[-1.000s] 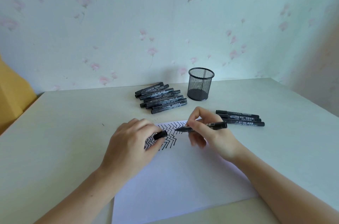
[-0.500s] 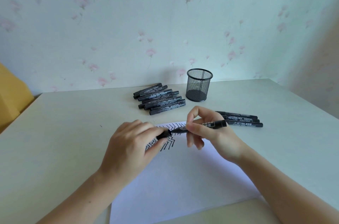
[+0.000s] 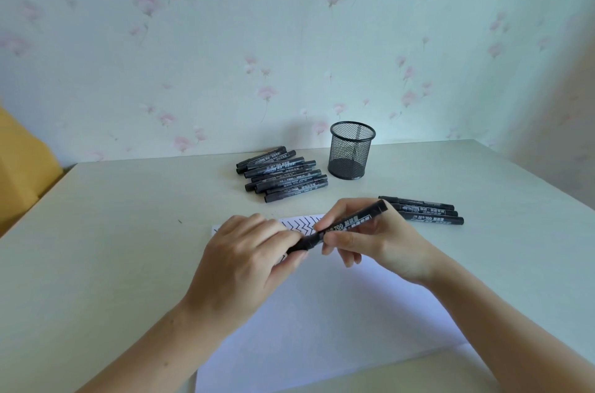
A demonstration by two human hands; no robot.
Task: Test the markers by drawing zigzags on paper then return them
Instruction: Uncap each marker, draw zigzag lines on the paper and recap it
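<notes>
Both grips, left hand (image 3: 248,251) and right hand (image 3: 363,241), pinch one slim cylindrical black marker (image 3: 346,225) above paper (image 3: 338,321).

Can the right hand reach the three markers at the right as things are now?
Probably yes. The three markers lie just beyond the right hand, with bare table between. But that hand holds a marker, so its grip is not free.

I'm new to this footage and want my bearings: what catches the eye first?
Two hands meet over the white paper at centre: the left hand and right hand both grip one black marker. Behind them lie a pile of markers and an upright mesh cup.
</notes>
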